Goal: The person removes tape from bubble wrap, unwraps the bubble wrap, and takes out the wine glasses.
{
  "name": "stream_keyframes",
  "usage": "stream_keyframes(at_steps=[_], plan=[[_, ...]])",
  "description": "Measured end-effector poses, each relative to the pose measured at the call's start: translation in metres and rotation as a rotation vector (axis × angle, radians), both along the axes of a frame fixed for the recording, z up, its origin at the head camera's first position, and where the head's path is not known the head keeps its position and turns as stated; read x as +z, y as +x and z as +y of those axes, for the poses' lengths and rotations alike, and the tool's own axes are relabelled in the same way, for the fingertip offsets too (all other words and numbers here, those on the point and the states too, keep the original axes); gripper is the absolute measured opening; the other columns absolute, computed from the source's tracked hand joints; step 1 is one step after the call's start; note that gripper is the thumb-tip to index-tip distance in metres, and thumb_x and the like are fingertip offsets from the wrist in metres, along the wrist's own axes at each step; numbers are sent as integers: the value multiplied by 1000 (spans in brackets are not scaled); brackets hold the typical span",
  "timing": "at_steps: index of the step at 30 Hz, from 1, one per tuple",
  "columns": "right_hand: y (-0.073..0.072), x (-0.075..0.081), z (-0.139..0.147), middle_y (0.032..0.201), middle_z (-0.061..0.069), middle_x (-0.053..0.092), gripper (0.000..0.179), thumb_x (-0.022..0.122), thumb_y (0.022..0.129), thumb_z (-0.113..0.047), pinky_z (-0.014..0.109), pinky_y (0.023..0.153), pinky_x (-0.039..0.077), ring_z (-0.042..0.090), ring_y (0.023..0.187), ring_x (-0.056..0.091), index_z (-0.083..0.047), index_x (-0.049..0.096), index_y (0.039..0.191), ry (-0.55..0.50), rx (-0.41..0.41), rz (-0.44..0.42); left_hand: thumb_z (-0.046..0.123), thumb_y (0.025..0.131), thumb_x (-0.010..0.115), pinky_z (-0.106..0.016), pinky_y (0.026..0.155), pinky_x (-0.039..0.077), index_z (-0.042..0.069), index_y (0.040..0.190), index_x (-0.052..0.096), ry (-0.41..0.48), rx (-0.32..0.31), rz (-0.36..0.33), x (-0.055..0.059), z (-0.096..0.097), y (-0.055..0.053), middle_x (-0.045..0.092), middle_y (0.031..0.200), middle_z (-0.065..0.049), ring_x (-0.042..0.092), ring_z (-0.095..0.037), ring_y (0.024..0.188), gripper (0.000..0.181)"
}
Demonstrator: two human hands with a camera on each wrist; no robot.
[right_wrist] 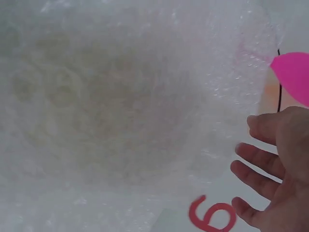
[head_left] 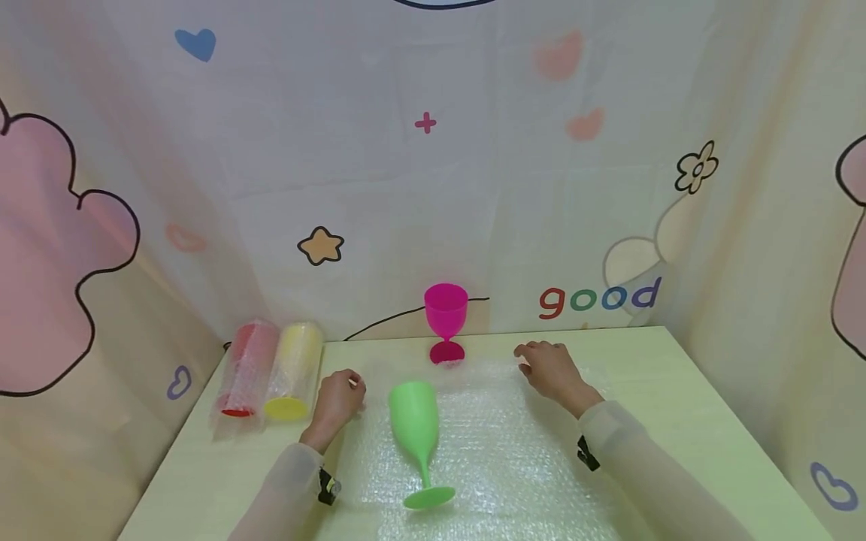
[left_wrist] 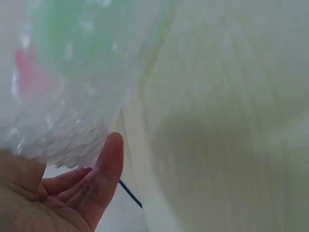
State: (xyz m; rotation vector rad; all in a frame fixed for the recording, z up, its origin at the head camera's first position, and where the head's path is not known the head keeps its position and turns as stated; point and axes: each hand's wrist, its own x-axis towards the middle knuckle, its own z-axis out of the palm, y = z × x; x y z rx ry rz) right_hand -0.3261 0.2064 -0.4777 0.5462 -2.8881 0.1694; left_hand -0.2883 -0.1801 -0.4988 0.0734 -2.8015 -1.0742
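Left of the green goblet (head_left: 414,421) the left hand (head_left: 338,400) bends, its grip unclear, and to its right the right hand (head_left: 551,373) spreads loosely, so keeping the bubble wrap (head_left: 514,466) flat seems wise.

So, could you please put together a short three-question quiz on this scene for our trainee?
1. Fill in the gap: The green goblet lies on its side on a sheet of ____.
2. True or false: The pink goblet is also lying on its side.
3. Multiple choice: Which hand is nearer the wrapped red bundle and yellow bundle?
A) the left hand
B) the right hand
C) neither, both are equally near

Key:
1. bubble wrap
2. False; the pink goblet stands upright.
3. A
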Motion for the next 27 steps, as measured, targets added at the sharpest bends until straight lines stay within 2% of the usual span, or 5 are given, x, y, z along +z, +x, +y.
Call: stream_keyframes(at_steps=[4,9,14,18,27], plan=[[10,8,-7,123,11,67,33,73,88,-19,59,97,46,35,116,60,-13,66,119,5,2,63,20,93,60,-34,60,54,-2,111,66,-44,-17,37,8,2,6,73,95,-16,68,-21,72,29],[35,16,-10,123,10,66,35,75,86,-24,55,92,51,34,115,60,-13,67,118,28,88,130,27,93,62,-43,66,54,5,122,63,-171,-13,135,25,8,21,69,110,-14,68,-28,91,37],[59,12,-4,130,11,62,44,77,84,-29,56,93,51,34,119,58,-13,64,124,37,127,10,28,91,66,-46,71,55,5,126,60,-208,-77,216,39,22,44,66,117,-16,67,-31,96,42],[73,6,5,139,14,56,56,79,82,-33,60,97,48,38,126,54,-13,60,131,32,128,-115,30,89,68,-45,74,56,4,131,56,-195,-118,196,43,34,61,65,120,-16,67,-31,99,50],[88,-1,17,144,17,52,67,82,77,-38,65,99,44,42,129,51,-14,57,134,8,116,-225,40,87,69,-24,49,39,9,80,66,-203,-201,75,37,51,92,60,65,5,49,-8,53,31]])
